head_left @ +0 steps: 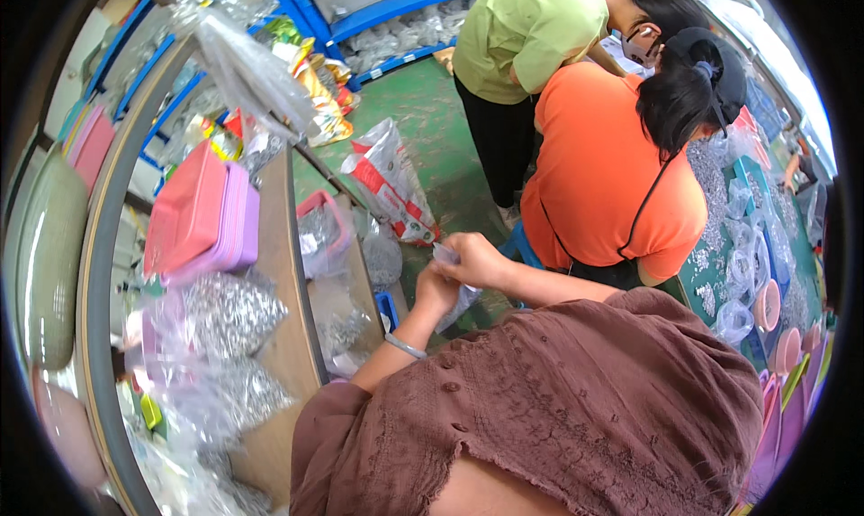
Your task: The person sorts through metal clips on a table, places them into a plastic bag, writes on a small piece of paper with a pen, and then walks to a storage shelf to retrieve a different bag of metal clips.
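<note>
Hands (475,262) together, pinching a clear plastic bag (460,306) between them; filled bags (236,318) already sit on the brown shelf (286,365) at left, but whether this one is closed I cannot tell.

The brown shelf (279,437) carries clear bags of silvery pieces (236,320). The green floor (400,102) supports a white-and-red sack (392,181). The green table (725,271) bears loose small pieces (707,192).

Left fingers (438,279), right fingers (463,253) pinch clear plastic bag (463,304).
</note>
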The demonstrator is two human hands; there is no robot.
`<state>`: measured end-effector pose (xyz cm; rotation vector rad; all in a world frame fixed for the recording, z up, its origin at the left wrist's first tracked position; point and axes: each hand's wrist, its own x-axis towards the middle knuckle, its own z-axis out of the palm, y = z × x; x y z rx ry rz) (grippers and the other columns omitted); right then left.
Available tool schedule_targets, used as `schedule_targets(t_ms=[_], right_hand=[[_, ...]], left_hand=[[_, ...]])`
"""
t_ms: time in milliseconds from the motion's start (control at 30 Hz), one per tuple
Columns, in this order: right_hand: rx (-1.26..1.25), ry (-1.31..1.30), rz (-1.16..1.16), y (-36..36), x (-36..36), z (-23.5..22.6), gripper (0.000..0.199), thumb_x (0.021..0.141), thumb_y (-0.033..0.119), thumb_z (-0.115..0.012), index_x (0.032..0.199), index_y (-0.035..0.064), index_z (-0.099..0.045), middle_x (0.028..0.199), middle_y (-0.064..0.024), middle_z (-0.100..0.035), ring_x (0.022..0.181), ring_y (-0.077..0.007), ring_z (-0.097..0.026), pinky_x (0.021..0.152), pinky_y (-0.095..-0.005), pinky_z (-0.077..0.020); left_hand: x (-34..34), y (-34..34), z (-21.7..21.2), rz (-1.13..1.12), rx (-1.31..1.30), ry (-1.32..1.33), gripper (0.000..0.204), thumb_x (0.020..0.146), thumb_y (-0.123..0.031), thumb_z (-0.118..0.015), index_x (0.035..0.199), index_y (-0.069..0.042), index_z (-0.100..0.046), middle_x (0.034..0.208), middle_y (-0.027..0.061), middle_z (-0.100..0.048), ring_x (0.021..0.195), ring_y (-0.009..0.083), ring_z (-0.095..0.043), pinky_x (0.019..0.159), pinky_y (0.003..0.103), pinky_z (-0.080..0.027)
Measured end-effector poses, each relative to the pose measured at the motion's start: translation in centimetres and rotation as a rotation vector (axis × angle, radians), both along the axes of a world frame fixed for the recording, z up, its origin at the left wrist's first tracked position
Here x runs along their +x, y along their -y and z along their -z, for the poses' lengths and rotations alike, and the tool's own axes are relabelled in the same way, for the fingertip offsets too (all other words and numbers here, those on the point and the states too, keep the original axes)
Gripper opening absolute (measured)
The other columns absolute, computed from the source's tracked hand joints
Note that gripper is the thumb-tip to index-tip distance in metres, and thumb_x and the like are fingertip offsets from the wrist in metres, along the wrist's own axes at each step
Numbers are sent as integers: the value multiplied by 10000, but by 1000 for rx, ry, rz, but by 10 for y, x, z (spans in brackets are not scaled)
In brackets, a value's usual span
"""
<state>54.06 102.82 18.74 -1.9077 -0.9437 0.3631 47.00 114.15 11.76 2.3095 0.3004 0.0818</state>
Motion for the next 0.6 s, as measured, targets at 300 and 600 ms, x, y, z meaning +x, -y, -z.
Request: schedule_targets(t_ms=[300,600], right_hand=[[-57,377,-101,-114,215,-57,478,660,221,-661,1067,13,-519,995,-199,-516,932,-350,-518,790,-383,-435],[-443,381,-112,-216,451,-96,425,697,315,-616,1027,49,-574,955,-145,-604,894,-304,-573,754,-393,-459]], left_hand=[[179,-118,-4,-359,-514,201,261,851,-159,-454,953,52,-567,851,159,-613,750,232,-575,657,339,-432],[383,-269,50,-587,-706,309,268,848,-125,-489,1019,78,-525,962,124,-574,856,191,-536,755,323,-419]])
